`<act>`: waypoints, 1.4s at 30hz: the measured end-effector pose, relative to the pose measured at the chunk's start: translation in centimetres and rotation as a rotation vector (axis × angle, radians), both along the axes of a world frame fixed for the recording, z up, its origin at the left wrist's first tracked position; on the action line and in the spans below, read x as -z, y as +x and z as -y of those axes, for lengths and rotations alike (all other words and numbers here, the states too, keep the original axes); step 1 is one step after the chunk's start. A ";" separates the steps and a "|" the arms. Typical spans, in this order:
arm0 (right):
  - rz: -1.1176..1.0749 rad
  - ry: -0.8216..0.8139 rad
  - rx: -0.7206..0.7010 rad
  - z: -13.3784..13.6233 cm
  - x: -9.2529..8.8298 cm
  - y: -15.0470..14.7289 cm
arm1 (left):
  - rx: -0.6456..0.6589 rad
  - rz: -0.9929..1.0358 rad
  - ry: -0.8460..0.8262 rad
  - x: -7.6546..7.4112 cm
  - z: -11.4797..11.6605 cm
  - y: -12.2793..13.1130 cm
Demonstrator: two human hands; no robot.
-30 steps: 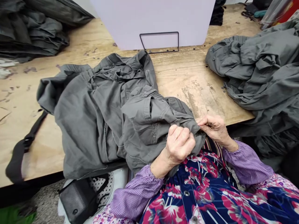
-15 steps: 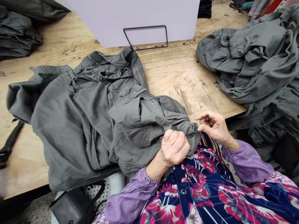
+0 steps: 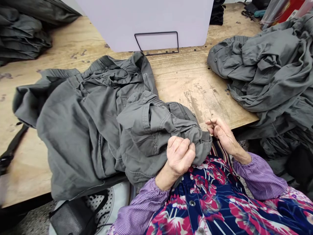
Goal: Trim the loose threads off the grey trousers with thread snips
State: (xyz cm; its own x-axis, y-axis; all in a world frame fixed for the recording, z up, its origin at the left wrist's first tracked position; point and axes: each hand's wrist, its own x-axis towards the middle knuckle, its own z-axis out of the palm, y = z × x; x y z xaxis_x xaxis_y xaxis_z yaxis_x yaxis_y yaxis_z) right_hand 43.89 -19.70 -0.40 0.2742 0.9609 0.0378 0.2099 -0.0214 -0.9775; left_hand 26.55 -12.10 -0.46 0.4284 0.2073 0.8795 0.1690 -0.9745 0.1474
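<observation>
A grey garment (image 3: 97, 117) lies bunched across the wooden table (image 3: 186, 81) and hangs over its near edge. My left hand (image 3: 180, 156) is closed, gripping a fold of this garment at the table's edge. Just right of the cloth, my right hand (image 3: 220, 132) is lifted off it, with finger and thumb pinched on a small dark thin tool (image 3: 211, 122) that I cannot make out clearly.
A heap of grey garments (image 3: 269, 71) fills the right side. Folded grey garments (image 3: 22, 36) are stacked at the far left. A white panel on a black wire stand (image 3: 156, 42) stands at the back. A black strap (image 3: 9, 150) lies left; a mesh bag (image 3: 70, 218) hangs below the table.
My right hand has let go of the cloth edge and drawn slightly right and up, now pinching the small tool. My left hand keeps its grip on the fold.
</observation>
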 end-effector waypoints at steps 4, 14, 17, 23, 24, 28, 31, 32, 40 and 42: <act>0.171 0.024 0.005 0.8 0.0 -0.1 | -0.036 0.022 -0.014 0.6 0.1 -0.2; 0.302 0.083 -0.128 -0.2 -0.6 -0.5 | -0.012 -0.014 0.015 0.4 0.1 0.0; 0.321 0.084 -0.137 -0.5 -0.9 -0.5 | -0.008 -0.021 0.018 0.4 0.1 0.0; 0.262 0.085 -0.054 -0.5 -1.2 -0.3 | 0.009 -0.006 0.016 0.3 0.2 0.1; 0.255 0.084 -0.043 -0.4 -1.2 -0.2 | 0.011 -0.004 0.013 0.3 0.2 0.1; 0.359 0.089 -0.081 0.2 -1.5 -0.1 | 0.002 0.009 0.017 0.3 0.1 0.1; 0.486 0.122 -0.125 0.3 -2.0 -0.2 | -0.016 0.004 0.030 0.2 0.1 0.2; 0.523 0.134 -0.133 0.3 -2.1 -0.2 | -0.019 0.004 0.035 0.2 0.1 0.2; 0.665 0.139 -0.069 -0.2 -2.7 0.0 | -0.024 -0.019 0.053 0.2 0.2 0.2; 0.617 0.155 -0.053 -0.7 -3.2 0.1 | -0.027 -0.022 0.074 0.2 0.2 0.2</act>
